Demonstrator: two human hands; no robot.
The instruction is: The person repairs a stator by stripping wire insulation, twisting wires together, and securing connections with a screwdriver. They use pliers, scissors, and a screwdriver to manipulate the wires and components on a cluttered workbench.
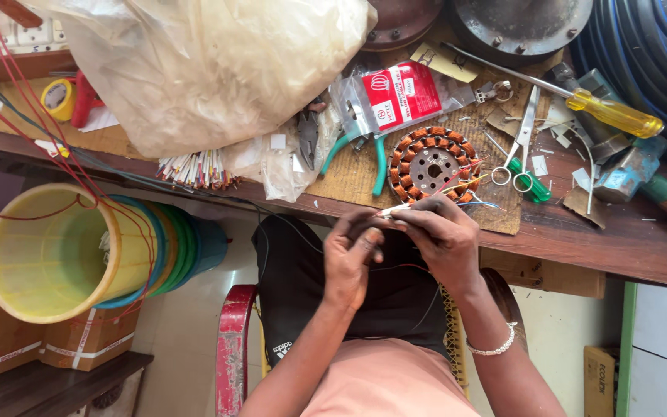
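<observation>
Down at the lower middle of the frame, the left hand (353,259) and the right hand (441,239) meet just below the front edge of the wooden bench (619,243), over the person's lap. Both grips are closed in fine pinches on a thin wire (395,208) with a pale sleeve at its end: the right fingers hold it near the sleeve, and the left fingertips curl in beside them, though exactly what the left thumb presses on is hidden. Red and other fine leads run up from the pinch to the copper-wound stator (434,164), which lies flat on a piece of cardboard near the bench edge, just above the hands. Such a wire looks light, limp and easily kinked, and its insulation likely slippery, so a hold close to the end, with fingertips rather than the whole hand, seems to suit it; a hard pull could strain the leads at the windings. Beside the stator lie green-handled pliers (364,147) to the left, small scissors (520,150) to the right, and a yellow-handled screwdriver (592,104) toward the upper right. Stacked plastic buckets (79,247) sit at the left.
</observation>
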